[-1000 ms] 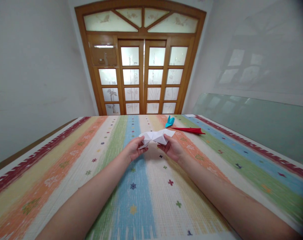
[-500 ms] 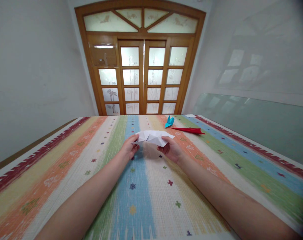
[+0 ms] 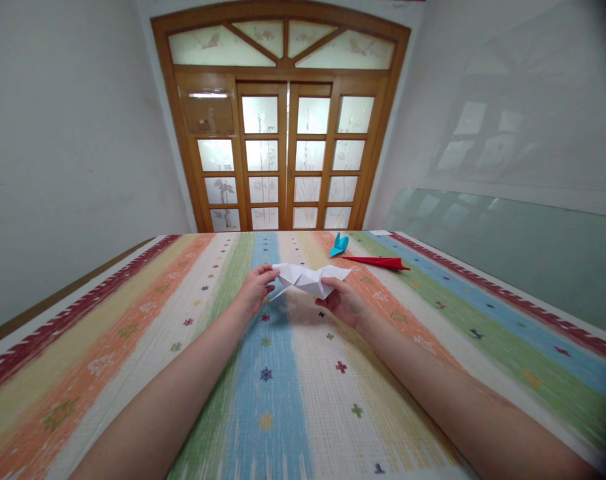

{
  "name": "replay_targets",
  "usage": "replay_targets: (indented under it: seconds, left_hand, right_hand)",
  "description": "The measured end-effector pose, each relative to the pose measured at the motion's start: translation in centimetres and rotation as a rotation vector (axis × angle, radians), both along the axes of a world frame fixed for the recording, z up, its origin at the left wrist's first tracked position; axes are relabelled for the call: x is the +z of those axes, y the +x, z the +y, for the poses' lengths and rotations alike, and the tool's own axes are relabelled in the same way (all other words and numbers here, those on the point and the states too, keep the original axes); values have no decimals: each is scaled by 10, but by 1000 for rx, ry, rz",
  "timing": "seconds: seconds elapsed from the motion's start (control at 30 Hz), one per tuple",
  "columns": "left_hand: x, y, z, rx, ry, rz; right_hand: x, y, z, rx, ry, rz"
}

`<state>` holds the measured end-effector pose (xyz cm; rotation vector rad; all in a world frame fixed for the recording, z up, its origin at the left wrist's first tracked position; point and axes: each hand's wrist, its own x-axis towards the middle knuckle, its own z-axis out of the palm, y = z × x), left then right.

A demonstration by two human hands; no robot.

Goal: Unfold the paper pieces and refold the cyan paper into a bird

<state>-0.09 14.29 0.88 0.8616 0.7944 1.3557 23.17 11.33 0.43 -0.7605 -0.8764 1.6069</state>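
Note:
A white, partly folded sheet of paper is held just above the striped tablecloth. My left hand pinches its left end between thumb and fingers. My right hand grips its right end from below. The paper shows several creases and a flap sticking out to the right. Both forearms reach in from the bottom of the view.
A small blue folded paper figure and a long red folded paper dart lie on the cloth beyond my right hand. A wooden double door with frosted panes stands behind the table. A glass sheet leans along the right wall.
My left hand has moved up and slightly left along the paper's edge, and the paper has been turned and flattened a little between both hands.

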Motion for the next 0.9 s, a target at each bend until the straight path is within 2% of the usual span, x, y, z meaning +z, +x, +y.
replay_targets:
  seconds: [0.27,0.63,0.9]
  left_hand:
    - [-3,-1,1,-6,28,77]
    - [-8,1,1,-51,64,24]
    - [-5,4,-4,-138,6,-2]
  right_hand:
    - [0,-4,-4,8,47,-26]
    - [-5,-8,-6,1,53,-38]
    - [-6,-9,-5,5,67,-51]
